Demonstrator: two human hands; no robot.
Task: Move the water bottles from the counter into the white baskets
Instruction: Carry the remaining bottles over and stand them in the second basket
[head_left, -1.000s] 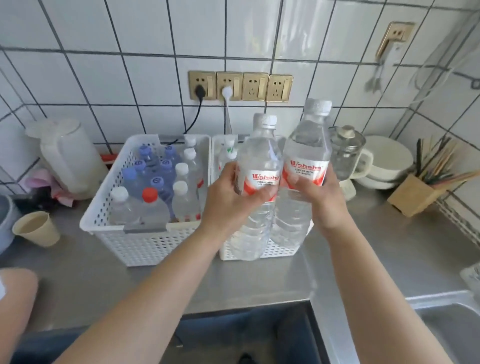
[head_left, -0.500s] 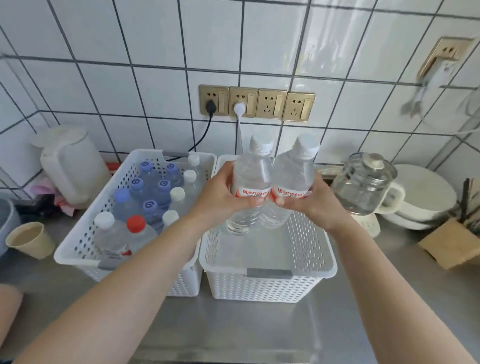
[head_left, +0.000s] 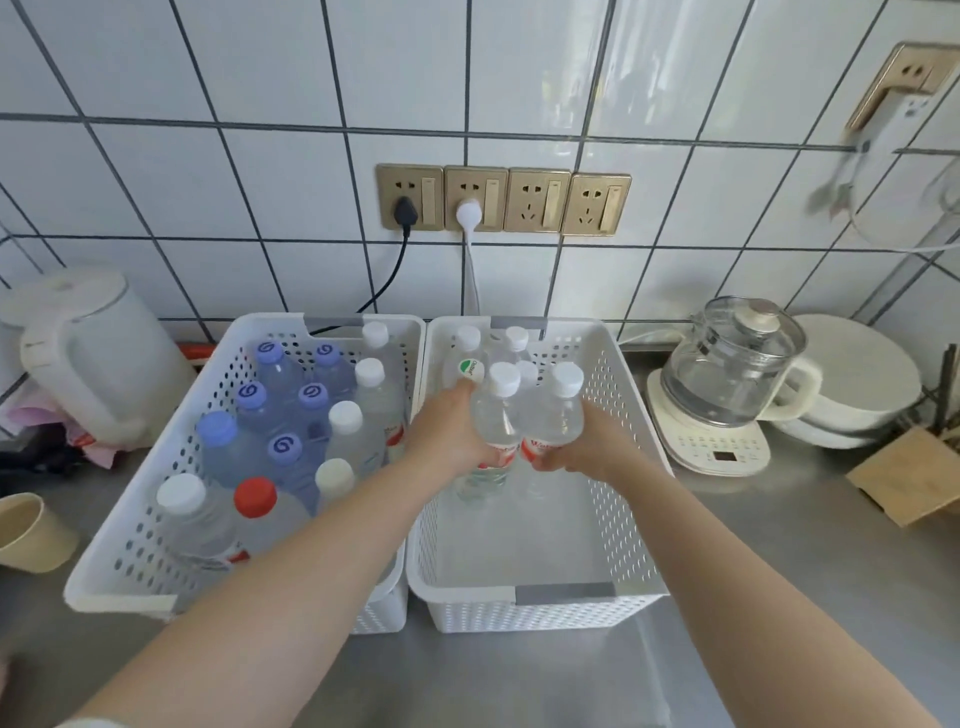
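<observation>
Two red-labelled bottles, white caps: left bottle (head_left: 494, 415), right bottle (head_left: 551, 415) — upright, touching, held inside the right basket (head_left: 631, 415) just in front of the bottles already at its back wall, likely to continue that row.
Left hand (head_left: 451, 434): fingers clamped round the left bottle at the label.
Right hand (head_left: 589, 449): fingers clamped round the right bottle likewise.
Left basket (head_left: 130, 530): crowded with upright bottles — probably why the right one is used.
Kettle (head_left: 727, 374): beside the basket.
</observation>
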